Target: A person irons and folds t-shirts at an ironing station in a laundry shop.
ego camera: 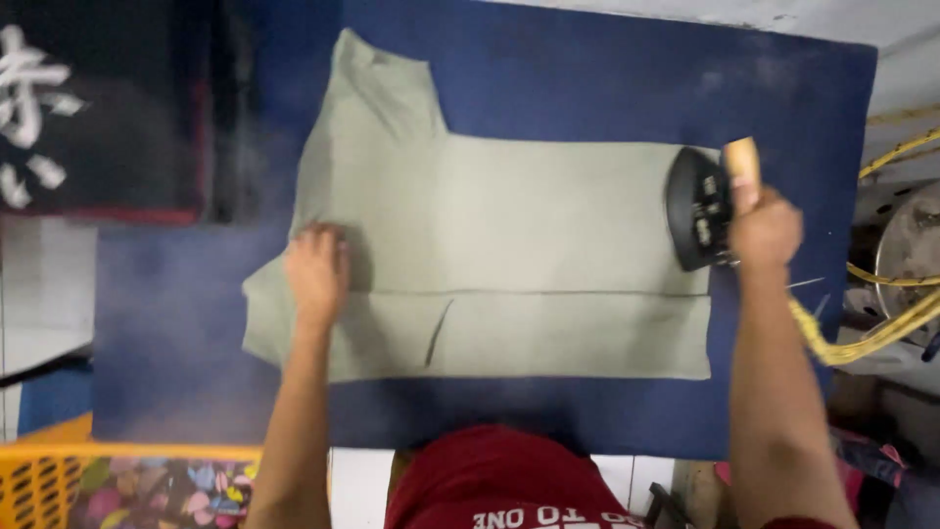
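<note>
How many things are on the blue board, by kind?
Garment, pale green, folded flat, left hand pressing on it: 1
Iron, black with a wooden handle, in the right hand: 1
Total: 2

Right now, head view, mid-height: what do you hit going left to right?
Dark banner with white characters → left hand flat on the pale green garment → black iron → right hand on its wooden handle → yellow cord.

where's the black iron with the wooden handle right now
In the head view, the black iron sits at the right edge of the pale green garment, gripped by the right hand.
</note>
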